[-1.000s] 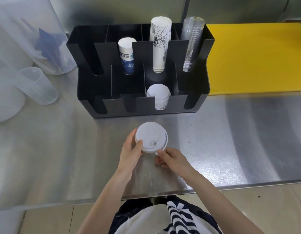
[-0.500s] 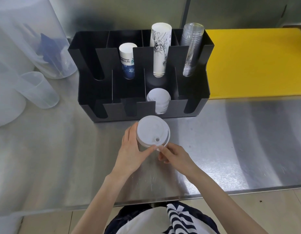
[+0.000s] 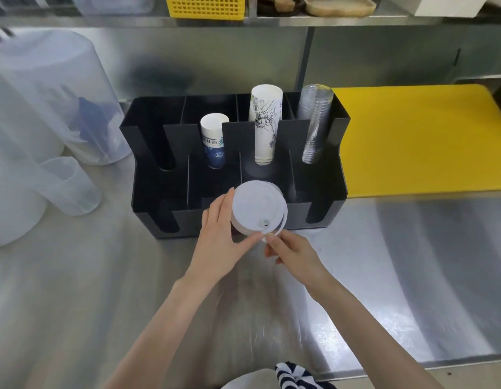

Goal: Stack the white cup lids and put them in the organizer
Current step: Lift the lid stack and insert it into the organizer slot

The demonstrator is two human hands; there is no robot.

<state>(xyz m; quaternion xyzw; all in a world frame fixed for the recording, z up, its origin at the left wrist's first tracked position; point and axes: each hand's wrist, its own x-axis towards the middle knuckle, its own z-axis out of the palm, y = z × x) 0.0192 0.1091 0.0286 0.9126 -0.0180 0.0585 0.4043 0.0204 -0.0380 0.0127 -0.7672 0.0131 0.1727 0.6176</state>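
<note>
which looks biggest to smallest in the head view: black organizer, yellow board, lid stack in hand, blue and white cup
1. black organizer and yellow board: look alike in extent; board runs off frame, so unranked
2. lid stack, inflated by nearness
3. blue and white cup
</note>
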